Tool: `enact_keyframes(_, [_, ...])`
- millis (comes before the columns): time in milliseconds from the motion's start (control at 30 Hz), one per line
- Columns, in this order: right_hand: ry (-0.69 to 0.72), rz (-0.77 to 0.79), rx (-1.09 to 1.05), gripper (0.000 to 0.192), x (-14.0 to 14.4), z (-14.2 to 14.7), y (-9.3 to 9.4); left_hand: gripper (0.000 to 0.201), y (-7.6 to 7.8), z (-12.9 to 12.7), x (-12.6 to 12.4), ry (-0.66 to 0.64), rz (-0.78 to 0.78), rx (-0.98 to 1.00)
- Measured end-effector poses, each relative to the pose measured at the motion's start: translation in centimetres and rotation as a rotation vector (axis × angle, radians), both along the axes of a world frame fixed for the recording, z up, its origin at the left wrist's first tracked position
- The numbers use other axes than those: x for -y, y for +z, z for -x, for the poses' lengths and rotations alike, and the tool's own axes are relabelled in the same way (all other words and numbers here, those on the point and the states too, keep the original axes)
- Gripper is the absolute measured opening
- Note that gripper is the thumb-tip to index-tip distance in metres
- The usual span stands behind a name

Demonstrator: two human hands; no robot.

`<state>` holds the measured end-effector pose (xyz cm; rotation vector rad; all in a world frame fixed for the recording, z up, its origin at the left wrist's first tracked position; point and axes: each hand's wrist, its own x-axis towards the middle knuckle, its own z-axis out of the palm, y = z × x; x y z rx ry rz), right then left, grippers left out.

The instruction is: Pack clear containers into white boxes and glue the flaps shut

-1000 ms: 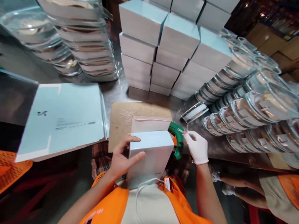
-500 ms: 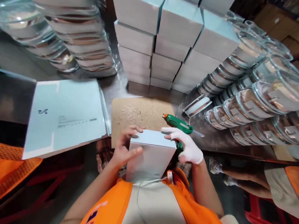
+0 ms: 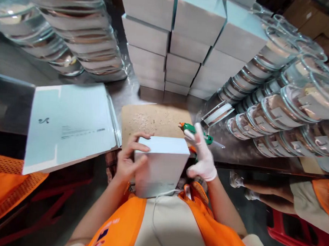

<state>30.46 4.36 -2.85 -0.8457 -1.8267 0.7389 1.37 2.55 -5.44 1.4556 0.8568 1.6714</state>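
A pale blue box (image 3: 162, 163) stands against my chest with its lid flap down. My bare left hand (image 3: 127, 161) grips its left side, fingers over the top edge. On the box's right side rests my right hand (image 3: 202, 160), in a white glove, fingers spread and palm against the box. A green glue gun (image 3: 197, 131) lies on the table just behind that hand, at the edge of a brown cardboard sheet (image 3: 153, 120).
Stacked pale blue boxes (image 3: 186, 39) rise at the back. Glass lids stand in rows at the right (image 3: 279, 115) and in stacks at the left (image 3: 75, 39). Flat unfolded box blanks (image 3: 70, 121) lie to the left. Another person's arm (image 3: 263, 197) reaches in lower right.
The box's flap has been shut. My right hand set the glue gun down on the table and came to the box's right side. My left hand shifted along the box's top edge.
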Motion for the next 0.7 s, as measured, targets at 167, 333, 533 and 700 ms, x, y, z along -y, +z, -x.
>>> enact_keyframes(167, [-0.061,0.696,0.079,0.065,2.7,-1.9,-0.2,0.027,1.0,0.5,-0.6,0.33,0.06,0.164])
enact_keyframes(333, [-0.051,0.991,-0.031,0.046,3.6,-0.3,0.5,0.041,1.1,-1.3,-0.6,0.426,0.056,0.298])
enact_keyframes(533, [-0.274,0.285,0.115,0.03,3.1,-0.4,4.0,0.083,2.2,-0.1,1.0,0.56,-0.104,-0.539])
enact_keyframes(700, [0.274,-0.087,0.463,0.039,-0.2,-1.2,9.0,0.084,4.0,0.8,0.9,0.152,-0.214,-0.879])
